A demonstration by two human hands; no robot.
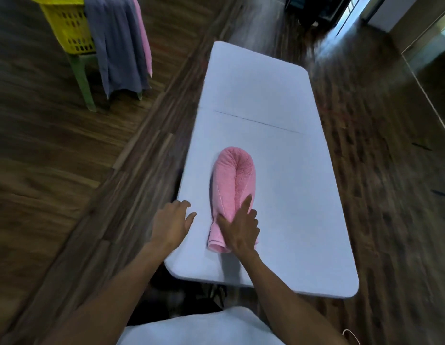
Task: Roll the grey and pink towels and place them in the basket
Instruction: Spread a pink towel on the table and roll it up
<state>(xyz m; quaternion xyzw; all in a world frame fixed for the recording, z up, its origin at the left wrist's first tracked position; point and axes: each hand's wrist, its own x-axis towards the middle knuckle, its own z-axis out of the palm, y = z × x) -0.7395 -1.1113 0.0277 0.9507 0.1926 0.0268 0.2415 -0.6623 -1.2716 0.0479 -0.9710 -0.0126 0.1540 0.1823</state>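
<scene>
right hand point(238, 230) flat, fingers straight on pink towel roll point(232, 192), left hand point(173, 221) open at its 9 o'clock; ungripped roll could uncoil if pressure slips

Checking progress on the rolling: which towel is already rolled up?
The pink terry towel on the white table, under the right hand; the grey towel hangs unrolled from the yellow basket.

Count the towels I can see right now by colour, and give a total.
Pink: 2, a pink rolled towel on the table, and a pink hanging towel by the basket.
Grey: 1, a grey towel draped there.
Total: 3
</scene>
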